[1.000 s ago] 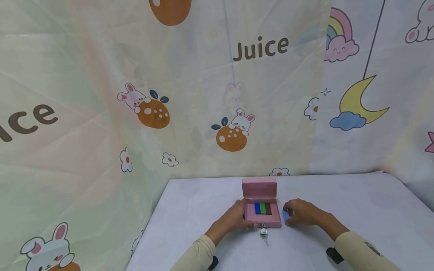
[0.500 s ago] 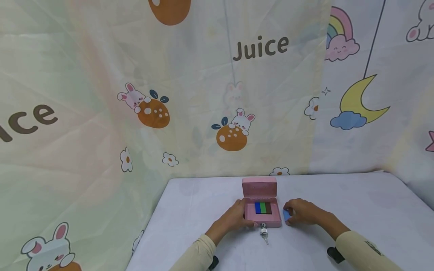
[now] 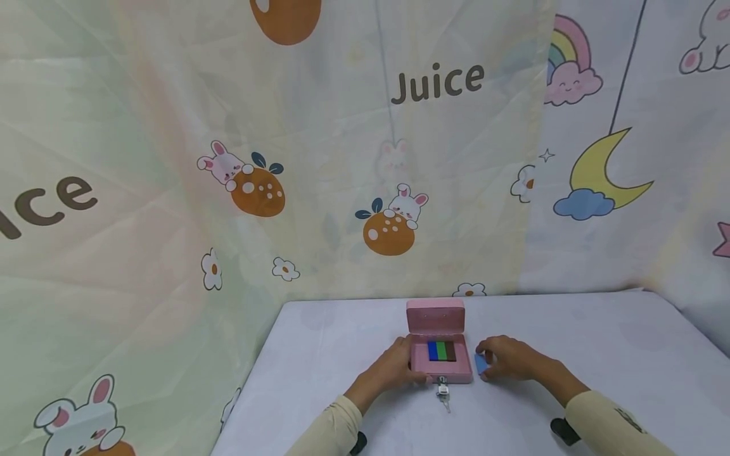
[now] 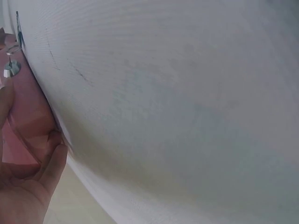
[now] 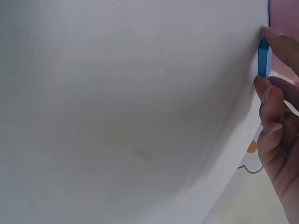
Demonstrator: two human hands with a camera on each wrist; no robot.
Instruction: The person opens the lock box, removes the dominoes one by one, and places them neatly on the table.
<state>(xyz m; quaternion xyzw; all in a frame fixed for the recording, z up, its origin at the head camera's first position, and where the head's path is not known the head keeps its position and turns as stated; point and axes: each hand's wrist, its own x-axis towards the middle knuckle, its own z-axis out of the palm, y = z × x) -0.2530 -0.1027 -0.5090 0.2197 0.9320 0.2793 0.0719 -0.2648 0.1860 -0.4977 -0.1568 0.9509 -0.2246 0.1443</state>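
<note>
No visible shift over the last second! Gripping the open pink rectangular box (image 3: 461,378) at nine o'clock with curled fingers of the left hand (image 3: 390,365); pinching the flat light-blue block (image 3: 480,364) between thumb and fingers of the right hand (image 3: 510,358), just off the box's three o'clock side. Still outside, then, unlike the dark-blue, green and brown strips (image 3: 441,351).

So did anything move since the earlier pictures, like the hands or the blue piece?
No, nothing visibly moved, and nothing was picked up or let go. The left hand still holds the pink box, and the right hand still pinches the blue piece beside it. The lid stays open, with the three coloured strips inside.
</note>
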